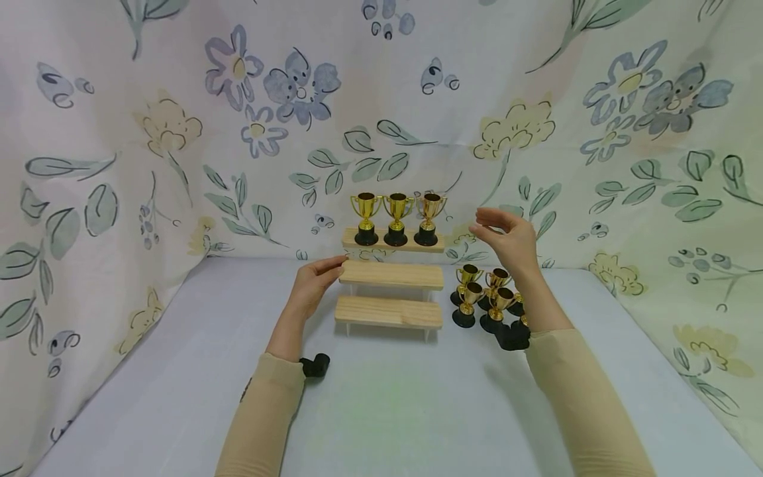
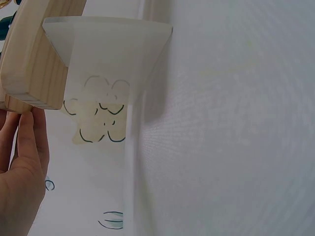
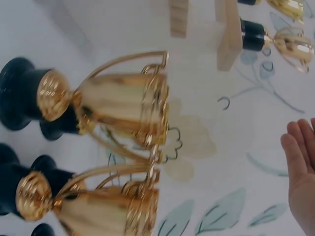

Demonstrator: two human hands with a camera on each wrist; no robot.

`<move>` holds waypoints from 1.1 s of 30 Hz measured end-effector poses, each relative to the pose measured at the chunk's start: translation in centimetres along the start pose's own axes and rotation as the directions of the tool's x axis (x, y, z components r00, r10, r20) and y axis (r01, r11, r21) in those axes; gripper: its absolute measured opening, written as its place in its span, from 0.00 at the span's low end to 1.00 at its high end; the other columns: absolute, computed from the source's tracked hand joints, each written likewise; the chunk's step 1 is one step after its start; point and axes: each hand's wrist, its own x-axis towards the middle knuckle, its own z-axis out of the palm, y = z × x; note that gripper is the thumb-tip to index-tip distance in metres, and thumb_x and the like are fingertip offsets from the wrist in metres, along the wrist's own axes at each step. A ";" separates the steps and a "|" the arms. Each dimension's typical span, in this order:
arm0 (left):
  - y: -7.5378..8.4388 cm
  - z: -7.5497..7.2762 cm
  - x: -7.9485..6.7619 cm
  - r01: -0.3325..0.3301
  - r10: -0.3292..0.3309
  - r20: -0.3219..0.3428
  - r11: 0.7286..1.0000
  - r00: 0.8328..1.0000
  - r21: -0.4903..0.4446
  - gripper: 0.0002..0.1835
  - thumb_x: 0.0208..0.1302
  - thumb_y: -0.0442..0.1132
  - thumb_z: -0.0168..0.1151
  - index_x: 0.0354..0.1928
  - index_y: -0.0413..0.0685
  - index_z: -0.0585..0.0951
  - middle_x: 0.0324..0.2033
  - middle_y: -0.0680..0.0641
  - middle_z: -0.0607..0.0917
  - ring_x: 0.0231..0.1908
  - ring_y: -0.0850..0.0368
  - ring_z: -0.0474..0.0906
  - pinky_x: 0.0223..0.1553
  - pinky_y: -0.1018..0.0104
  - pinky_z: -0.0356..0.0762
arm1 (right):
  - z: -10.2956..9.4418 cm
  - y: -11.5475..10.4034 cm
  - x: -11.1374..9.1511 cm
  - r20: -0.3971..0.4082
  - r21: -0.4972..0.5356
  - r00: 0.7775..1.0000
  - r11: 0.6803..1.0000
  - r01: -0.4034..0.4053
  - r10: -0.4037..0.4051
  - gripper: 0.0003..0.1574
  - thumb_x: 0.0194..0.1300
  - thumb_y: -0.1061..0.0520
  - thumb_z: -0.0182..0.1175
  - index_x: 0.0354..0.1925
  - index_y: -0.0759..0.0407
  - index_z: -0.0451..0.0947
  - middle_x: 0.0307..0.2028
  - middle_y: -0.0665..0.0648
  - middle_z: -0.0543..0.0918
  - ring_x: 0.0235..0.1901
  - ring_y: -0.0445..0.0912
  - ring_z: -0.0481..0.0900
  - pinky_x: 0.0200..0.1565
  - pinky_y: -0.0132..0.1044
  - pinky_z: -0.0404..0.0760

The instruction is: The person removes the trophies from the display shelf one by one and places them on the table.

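My left hand (image 1: 311, 288) touches the left end of the middle wooden shelf (image 1: 390, 275) with nearly straight fingertips. Seen from the left wrist, those fingers (image 2: 28, 140) meet a board's end behind a nearer wooden board (image 2: 47, 64). Three gold trophy cups with black bases stand upright in a row on the top shelf (image 1: 411, 248): left (image 1: 366, 205), middle (image 1: 396, 207) and right (image 1: 428, 207). Raised to the right of them, my right hand (image 1: 511, 245) holds nothing, its fingers extended. In the right wrist view this hand (image 3: 301, 182) is partly cut off.
Several more trophy cups (image 1: 469, 297) stand clustered on the white table right of the shelves, some hidden behind my right forearm. The lower shelf (image 1: 387, 313) stands nearest me on pale supports. Behind everything hangs a flower-patterned cloth (image 1: 381, 79).
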 end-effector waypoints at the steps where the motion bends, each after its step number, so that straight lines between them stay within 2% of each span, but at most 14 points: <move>1: 0.0 0.0 0.0 -0.001 0.001 0.001 1.000 1.000 -0.002 0.23 0.71 0.33 0.58 0.65 0.36 0.74 0.68 0.39 0.74 0.48 0.73 0.79 0.73 0.63 0.68 | 0.3 -0.2 0.2 0.005 0.003 1.000 1.000 0.014 -0.014 0.31 0.64 0.48 0.67 0.61 0.60 0.77 0.59 0.62 0.81 0.57 0.47 0.79 0.59 0.29 0.82; 5: 0.0 0.0 0.0 0.002 -0.002 0.001 1.000 1.000 0.001 0.23 0.71 0.33 0.58 0.66 0.37 0.74 0.68 0.39 0.74 0.49 0.73 0.78 0.73 0.63 0.68 | 1.5 -0.9 1.1 0.014 0.035 0.998 0.997 0.066 -0.066 0.31 0.63 0.49 0.68 0.60 0.62 0.77 0.59 0.63 0.81 0.58 0.52 0.79 0.63 0.37 0.80; 8: -0.1 -0.1 0.0 0.005 -0.005 0.003 1.000 1.000 -0.001 0.23 0.71 0.33 0.58 0.66 0.37 0.74 0.68 0.39 0.73 0.50 0.73 0.78 0.73 0.63 0.68 | 2.3 -1.3 1.6 0.016 0.055 0.997 0.996 0.074 -0.075 0.32 0.63 0.49 0.68 0.61 0.62 0.77 0.59 0.62 0.81 0.59 0.52 0.78 0.66 0.42 0.79; 16: 0.0 -0.1 0.0 0.009 -0.009 0.008 1.000 1.000 0.001 0.22 0.71 0.34 0.58 0.65 0.38 0.74 0.68 0.40 0.74 0.51 0.73 0.78 0.72 0.65 0.69 | 3.6 -2.3 3.1 0.035 0.104 0.998 0.993 0.048 -0.052 0.29 0.64 0.52 0.67 0.61 0.60 0.77 0.60 0.62 0.81 0.60 0.52 0.77 0.65 0.43 0.78; 24: -0.1 -0.1 0.1 0.005 -0.005 0.002 1.000 1.000 0.008 0.22 0.71 0.33 0.58 0.65 0.38 0.74 0.67 0.40 0.74 0.50 0.72 0.78 0.71 0.67 0.70 | 4.9 -3.0 3.9 0.080 0.104 0.996 0.994 0.040 -0.048 0.30 0.65 0.49 0.67 0.61 0.59 0.77 0.60 0.60 0.80 0.57 0.50 0.77 0.59 0.38 0.82; 33: -0.1 -0.1 0.1 0.000 0.000 0.001 1.000 1.000 -0.009 0.21 0.70 0.32 0.58 0.64 0.37 0.75 0.67 0.41 0.75 0.53 0.68 0.79 0.68 0.71 0.73 | 5.8 -3.2 4.2 0.078 0.076 0.997 0.997 -0.007 0.001 0.29 0.65 0.47 0.67 0.61 0.55 0.78 0.59 0.58 0.80 0.58 0.49 0.77 0.59 0.46 0.81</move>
